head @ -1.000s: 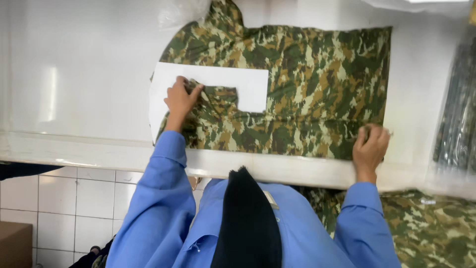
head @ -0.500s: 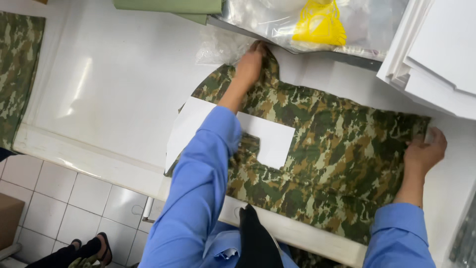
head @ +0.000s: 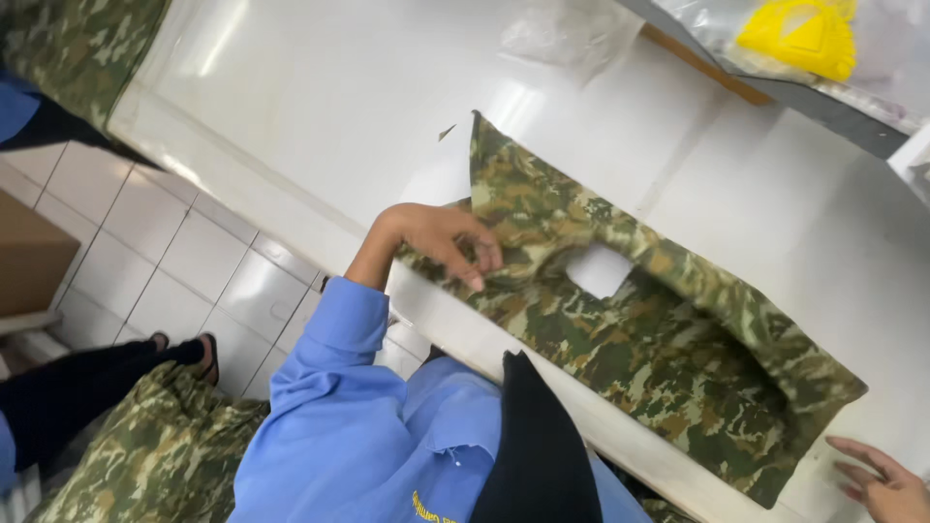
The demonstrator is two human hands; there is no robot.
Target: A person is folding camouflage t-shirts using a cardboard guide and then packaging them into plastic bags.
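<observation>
A camouflage garment [head: 630, 320] lies folded on the white table [head: 387, 107]. A white card [head: 599, 269] shows through a gap in its folds. My left hand [head: 441, 237] rests on the garment's near left part, with its fingers curled on the fabric edge. My right hand [head: 886, 479] is at the lower right corner of the view, fingers spread, just off the garment's right end on the table. My blue sleeve [head: 329, 387] reaches up from below.
A clear plastic bag [head: 572, 34] lies at the table's far side. Something yellow [head: 799, 34] sits in plastic at the top right. More camouflage cloth [head: 165, 455] hangs at the lower left. Another person's legs and sandalled feet [head: 184, 353] stand on the tiled floor. A brown box [head: 29, 257] is at left.
The garment's left part has been folded over the white card, which is now mostly covered. My left hand came back from the far collar to the near edge. The view has swung.
</observation>
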